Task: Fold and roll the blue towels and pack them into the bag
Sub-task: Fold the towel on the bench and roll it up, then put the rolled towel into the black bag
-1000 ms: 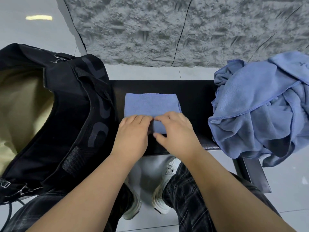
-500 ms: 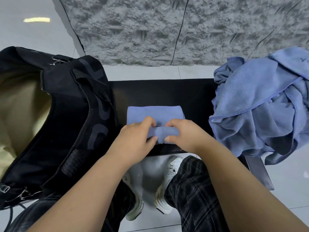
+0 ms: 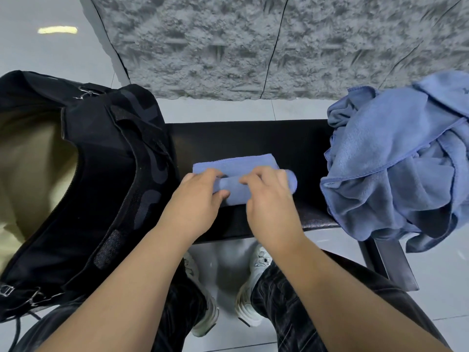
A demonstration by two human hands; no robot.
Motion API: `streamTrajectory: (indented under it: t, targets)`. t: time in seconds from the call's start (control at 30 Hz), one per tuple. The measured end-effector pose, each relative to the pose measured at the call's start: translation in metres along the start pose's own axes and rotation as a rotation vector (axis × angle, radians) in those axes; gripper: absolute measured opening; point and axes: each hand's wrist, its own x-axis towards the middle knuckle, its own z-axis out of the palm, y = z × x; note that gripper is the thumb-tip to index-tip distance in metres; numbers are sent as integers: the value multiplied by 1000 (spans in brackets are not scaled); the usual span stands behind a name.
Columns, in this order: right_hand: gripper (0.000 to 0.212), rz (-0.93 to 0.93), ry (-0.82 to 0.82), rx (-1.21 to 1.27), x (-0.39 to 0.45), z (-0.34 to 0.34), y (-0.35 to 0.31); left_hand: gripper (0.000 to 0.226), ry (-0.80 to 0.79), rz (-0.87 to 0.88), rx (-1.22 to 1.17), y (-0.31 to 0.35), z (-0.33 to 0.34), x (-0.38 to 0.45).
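Head view: left hand (image 3: 198, 196) & right hand (image 3: 269, 199) both grip half-rolled towel (image 3: 236, 191) on counter (image 3: 253, 138). Soft, light, prob. springs loose; hold roll at both ends.

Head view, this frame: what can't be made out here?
- Near side of the rolled towel: covered by the left hand and right hand.
- Inside of the bag: cut off by the left edge; only tan lining shows.
- Towel pile: cut off at the right edge; count unclear.
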Motion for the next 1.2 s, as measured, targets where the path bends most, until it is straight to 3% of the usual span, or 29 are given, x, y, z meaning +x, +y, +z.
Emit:
streamTrajectory:
  t: [0.13,0.23,0.33,0.43,0.5,0.6,0.7,0.83,0.97,1.07,1.13,1.2]
  targets:
    - [65,13,-148,-105,-13,16,-10,23,172,-100,-190,-2,4,1]
    - [75,-10,-199,-243,-7,25,-8,26,263,-82,-230,-2,5,2]
    - [74,-47,-273,-258,12,24,-7,35,278,-93,-264,1,6,3]
    - [79,-97,-464,-290,41,18,-1,47,244,-117,-273,1,6,4]
    - [73,-106,-502,-351,64,19,1,54,223,-125,-293,1,6,4]
    - [49,-118,-474,-416,92,24,-1,63,179,-167,-338,1,5,4]
    - [30,-17,-451,-415,96,21,0,71,135,-250,-446,2,7,5]
    - [22,206,-413,-195,89,10,5,68,34,-298,-664,11,3,7]
    - [22,66,-336,59,77,-3,-3,40,56,-224,-800,30,-10,5]
    - [17,-41,-319,212,76,-13,-15,54,164,-142,-948,35,-25,0]
    - [25,-67,-373,341,79,-31,-30,64,197,-114,-1012,35,-38,-5]
    - [34,-78,-439,413,82,-56,-47,56,206,-80,-1070,33,-55,-9]
